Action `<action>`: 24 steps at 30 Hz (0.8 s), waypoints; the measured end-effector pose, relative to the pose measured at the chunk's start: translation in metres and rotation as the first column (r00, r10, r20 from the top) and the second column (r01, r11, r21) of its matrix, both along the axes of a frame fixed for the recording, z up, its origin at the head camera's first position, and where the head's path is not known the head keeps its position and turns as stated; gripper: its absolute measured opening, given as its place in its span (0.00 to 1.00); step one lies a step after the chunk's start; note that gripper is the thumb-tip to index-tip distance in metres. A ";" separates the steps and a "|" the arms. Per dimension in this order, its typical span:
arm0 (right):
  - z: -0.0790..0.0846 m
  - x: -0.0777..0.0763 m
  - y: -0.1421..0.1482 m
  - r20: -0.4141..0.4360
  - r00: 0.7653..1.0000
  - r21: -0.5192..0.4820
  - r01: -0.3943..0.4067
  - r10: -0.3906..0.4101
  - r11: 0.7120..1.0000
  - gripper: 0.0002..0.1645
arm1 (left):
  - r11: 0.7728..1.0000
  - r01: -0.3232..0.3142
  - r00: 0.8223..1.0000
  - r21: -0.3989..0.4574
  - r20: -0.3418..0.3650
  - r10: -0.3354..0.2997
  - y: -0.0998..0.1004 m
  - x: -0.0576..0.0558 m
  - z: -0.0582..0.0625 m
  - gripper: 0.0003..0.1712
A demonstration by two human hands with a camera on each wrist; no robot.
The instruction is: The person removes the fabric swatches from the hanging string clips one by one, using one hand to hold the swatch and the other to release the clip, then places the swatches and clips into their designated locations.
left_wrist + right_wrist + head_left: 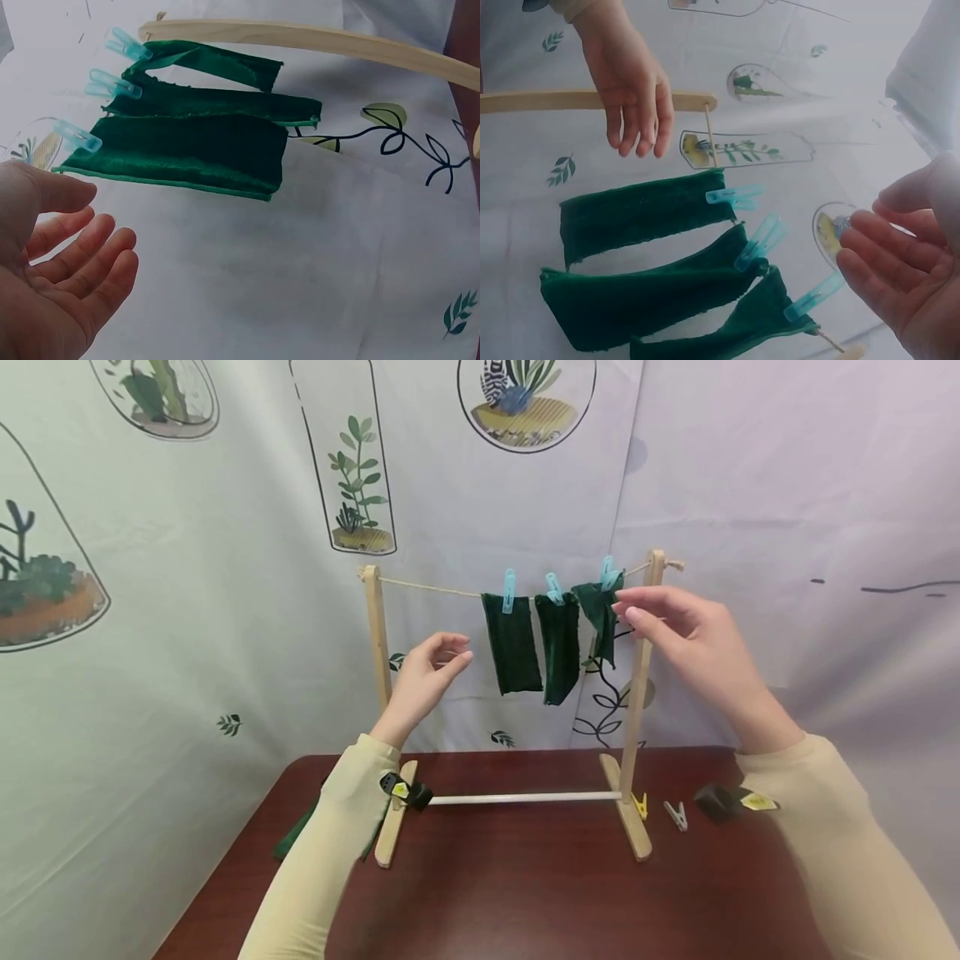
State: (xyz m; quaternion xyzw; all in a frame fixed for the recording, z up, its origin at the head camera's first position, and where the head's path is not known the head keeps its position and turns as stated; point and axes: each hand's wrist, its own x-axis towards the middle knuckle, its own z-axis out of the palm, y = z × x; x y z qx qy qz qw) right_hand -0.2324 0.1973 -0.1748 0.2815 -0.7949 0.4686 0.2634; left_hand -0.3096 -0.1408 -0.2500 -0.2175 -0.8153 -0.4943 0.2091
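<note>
Three green cloth pieces hang from a thin cord (427,587) between two wooden posts, each held by a light-blue clothespin. The left cloth (513,647) hangs flat, the middle cloth (559,652) is narrower, and the right cloth (600,618) is bunched at its clip. The clothespins (77,136) show along the cloths' top edges in the left wrist view. My left hand (431,672) hovers left of the left cloth, fingers loosely bent around nothing. My right hand (693,643) is beside the right cloth and the right post, thumb and fingers apart in the right wrist view.
The wooden stand has a right post (639,693), a left post (377,635) and a white crossbar (525,797). A yellow clothespin (641,807) and a grey clothespin (677,816) lie by the right foot. More green cloth (292,835) lies on the dark table (510,893) behind my left sleeve.
</note>
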 end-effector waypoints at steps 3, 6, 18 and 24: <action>0.004 -0.001 -0.001 0.002 1.000 0.004 0.009 -0.009 1.000 0.18 | 1.000 0.002 1.000 0.011 0.021 -0.002 0.007 -0.005 0.001 0.18; 0.008 -0.002 -0.001 0.003 1.000 0.007 0.015 -0.015 1.000 0.18 | 1.000 0.010 0.999 0.010 0.042 -0.011 0.014 -0.009 0.001 0.20; 0.021 -0.003 0.003 -0.008 0.998 0.054 0.067 -0.067 0.996 0.19 | 1.000 -0.001 0.999 -0.023 0.041 0.002 0.035 -0.015 -0.001 0.21; 0.030 -0.009 0.001 0.004 0.995 0.083 0.101 -0.101 0.991 0.20 | 0.999 -0.035 0.999 0.021 0.015 0.034 0.043 -0.016 -0.006 0.15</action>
